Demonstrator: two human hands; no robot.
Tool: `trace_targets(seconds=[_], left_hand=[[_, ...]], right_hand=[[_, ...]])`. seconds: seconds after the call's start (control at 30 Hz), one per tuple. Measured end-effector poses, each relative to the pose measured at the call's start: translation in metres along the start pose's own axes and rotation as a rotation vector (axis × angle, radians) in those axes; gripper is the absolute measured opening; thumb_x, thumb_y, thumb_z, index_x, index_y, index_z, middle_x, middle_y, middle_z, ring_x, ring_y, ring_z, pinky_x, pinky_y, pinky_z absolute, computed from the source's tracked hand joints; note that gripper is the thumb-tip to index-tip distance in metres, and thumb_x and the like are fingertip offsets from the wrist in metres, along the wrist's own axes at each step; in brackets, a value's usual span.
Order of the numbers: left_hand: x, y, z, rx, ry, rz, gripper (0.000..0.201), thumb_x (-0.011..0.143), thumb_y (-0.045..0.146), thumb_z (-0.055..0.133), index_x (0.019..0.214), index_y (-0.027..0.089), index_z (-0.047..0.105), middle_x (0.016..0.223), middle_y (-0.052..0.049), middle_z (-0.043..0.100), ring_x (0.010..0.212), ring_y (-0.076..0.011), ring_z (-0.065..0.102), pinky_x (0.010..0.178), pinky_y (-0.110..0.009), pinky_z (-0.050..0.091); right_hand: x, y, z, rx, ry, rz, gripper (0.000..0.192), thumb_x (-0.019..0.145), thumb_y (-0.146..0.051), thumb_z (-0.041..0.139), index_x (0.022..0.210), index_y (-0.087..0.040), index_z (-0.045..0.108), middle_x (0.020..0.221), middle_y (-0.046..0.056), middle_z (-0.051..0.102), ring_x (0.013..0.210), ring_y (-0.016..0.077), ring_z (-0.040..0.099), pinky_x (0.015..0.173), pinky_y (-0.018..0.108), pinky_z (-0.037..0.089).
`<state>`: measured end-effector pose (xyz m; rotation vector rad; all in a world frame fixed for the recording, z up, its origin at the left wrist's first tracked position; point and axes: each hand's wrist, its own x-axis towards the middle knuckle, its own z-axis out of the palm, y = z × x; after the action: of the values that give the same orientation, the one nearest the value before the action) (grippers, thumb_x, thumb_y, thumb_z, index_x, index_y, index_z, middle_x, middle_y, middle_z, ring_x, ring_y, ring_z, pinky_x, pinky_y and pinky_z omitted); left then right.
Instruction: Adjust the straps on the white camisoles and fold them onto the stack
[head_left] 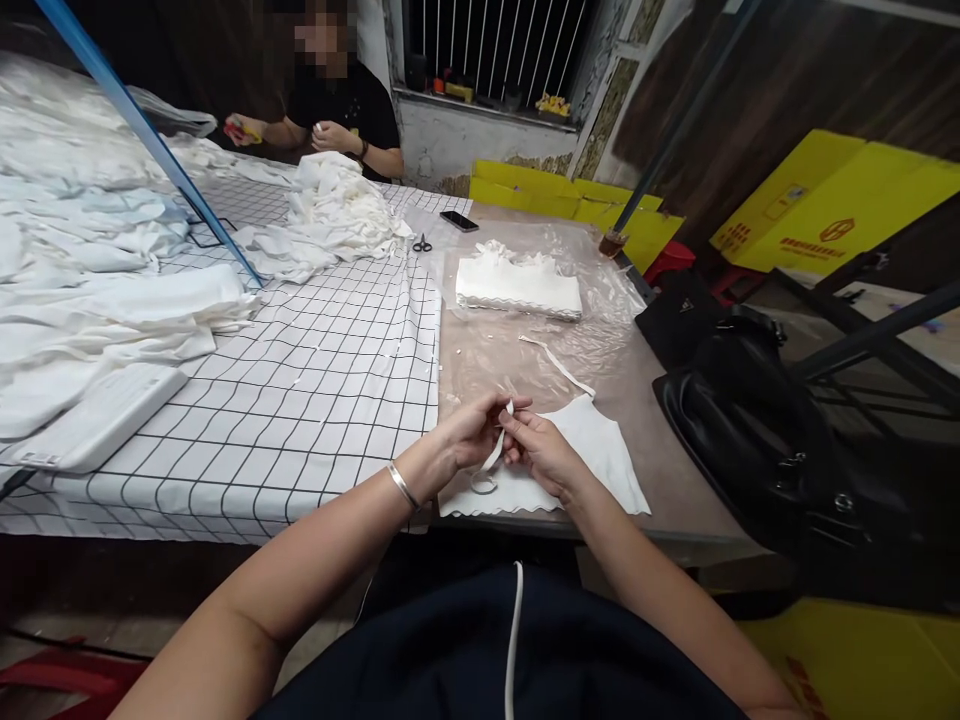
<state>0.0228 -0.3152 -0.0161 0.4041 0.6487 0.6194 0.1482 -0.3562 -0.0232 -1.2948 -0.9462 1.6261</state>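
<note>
My left hand (pixel 471 430) and my right hand (pixel 541 452) meet at the table's near edge, both pinching a narrow white fabric strap (pixel 496 455) between the fingertips. The strap belongs to a small white garment (pixel 600 450) lying flat on the brown table (pixel 675 490) under my hands. A second thin strap (pixel 559 365) trails from the garment toward the far side. A silver bangle sits on my left wrist. Farther back lies a neat stack of folded white garments (pixel 519 288) on clear plastic sheeting.
A checked white cloth (pixel 315 390) covers the table's left part, with heaps of white fabric (pixel 97 270) on it. Scissors (pixel 422 243) and a phone (pixel 459 221) lie at the back. A black bag (pixel 750 420) sits right. Another person (pixel 337 110) works opposite. Yellow boxes (pixel 840 200) stand behind.
</note>
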Motion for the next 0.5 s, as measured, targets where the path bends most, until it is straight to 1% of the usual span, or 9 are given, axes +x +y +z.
trace_targets(seconds=[0.07, 0.13, 0.17, 0.23, 0.3, 0.33, 0.43, 0.5], left_hand=[[-0.001, 0.002, -0.001, -0.015, 0.041, 0.004, 0.024, 0.086, 0.018, 0.048, 0.095, 0.011, 0.07, 0.073, -0.006, 0.066, 0.047, -0.0108, 0.053, 0.051, -0.026, 0.05], [-0.001, 0.007, -0.003, -0.063, 0.109, 0.016, 0.019, 0.085, 0.016, 0.05, 0.089, 0.01, 0.068, 0.081, -0.007, 0.069, 0.052, -0.0099, 0.056, 0.058, -0.026, 0.053], [-0.001, 0.009, -0.005, -0.087, 0.13, 0.019, 0.018, 0.085, 0.015, 0.051, 0.087, 0.01, 0.067, 0.085, -0.009, 0.07, 0.058, -0.0114, 0.06, 0.062, -0.027, 0.055], [0.0, 0.012, -0.009, -0.127, 0.151, 0.034, 0.017, 0.085, 0.015, 0.05, 0.088, 0.009, 0.066, 0.093, -0.012, 0.07, 0.073, -0.0175, 0.067, 0.07, -0.032, 0.057], [0.002, 0.015, -0.012, -0.157, 0.169, 0.051, 0.018, 0.086, 0.015, 0.048, 0.092, 0.009, 0.064, 0.095, -0.015, 0.07, 0.085, -0.022, 0.069, 0.077, -0.037, 0.058], [0.004, 0.016, -0.013, -0.168, 0.18, 0.055, 0.019, 0.086, 0.014, 0.047, 0.094, 0.008, 0.063, 0.095, -0.015, 0.07, 0.087, -0.0227, 0.07, 0.079, -0.038, 0.058], [0.009, 0.019, -0.015, -0.189, 0.202, 0.056, 0.022, 0.088, 0.011, 0.044, 0.101, 0.007, 0.061, 0.091, -0.016, 0.07, 0.085, -0.0229, 0.071, 0.077, -0.038, 0.059], [0.012, 0.021, -0.016, -0.204, 0.221, 0.054, 0.024, 0.089, 0.01, 0.042, 0.104, 0.005, 0.059, 0.09, -0.016, 0.07, 0.083, -0.0226, 0.071, 0.075, -0.036, 0.06]], right_hand=[[0.0, -0.003, -0.001, -0.055, -0.007, -0.057, 0.044, 0.059, -0.055, 0.081, 0.069, -0.017, 0.062, 0.061, -0.004, 0.055, 0.053, 0.0076, 0.044, 0.056, 0.024, 0.039], [-0.006, -0.008, -0.003, -0.081, -0.041, -0.097, 0.039, 0.062, -0.052, 0.08, 0.071, -0.017, 0.067, 0.073, 0.0, 0.063, 0.067, 0.0104, 0.052, 0.067, 0.025, 0.041], [-0.01, -0.01, -0.005, -0.084, -0.082, -0.094, 0.037, 0.064, -0.051, 0.079, 0.072, -0.017, 0.068, 0.079, 0.001, 0.066, 0.075, 0.0124, 0.055, 0.073, 0.026, 0.042], [-0.021, -0.014, -0.01, -0.089, -0.189, -0.058, 0.035, 0.069, -0.051, 0.077, 0.074, -0.017, 0.07, 0.084, 0.004, 0.069, 0.085, 0.0153, 0.058, 0.081, 0.029, 0.042], [-0.033, -0.017, -0.017, -0.12, -0.29, -0.006, 0.035, 0.074, -0.051, 0.073, 0.076, -0.016, 0.071, 0.084, 0.006, 0.071, 0.087, 0.0165, 0.06, 0.084, 0.031, 0.043], [-0.038, -0.019, -0.021, -0.15, -0.332, 0.015, 0.036, 0.076, -0.052, 0.071, 0.078, -0.016, 0.072, 0.084, 0.007, 0.071, 0.086, 0.0168, 0.061, 0.084, 0.031, 0.043], [-0.052, -0.025, -0.032, -0.241, -0.409, 0.118, 0.036, 0.078, -0.05, 0.07, 0.08, -0.014, 0.073, 0.083, 0.009, 0.072, 0.083, 0.0175, 0.064, 0.081, 0.031, 0.045], [-0.058, -0.029, -0.039, -0.269, -0.419, 0.195, 0.033, 0.075, -0.046, 0.074, 0.078, -0.013, 0.072, 0.079, 0.008, 0.072, 0.077, 0.0169, 0.065, 0.077, 0.03, 0.047]])
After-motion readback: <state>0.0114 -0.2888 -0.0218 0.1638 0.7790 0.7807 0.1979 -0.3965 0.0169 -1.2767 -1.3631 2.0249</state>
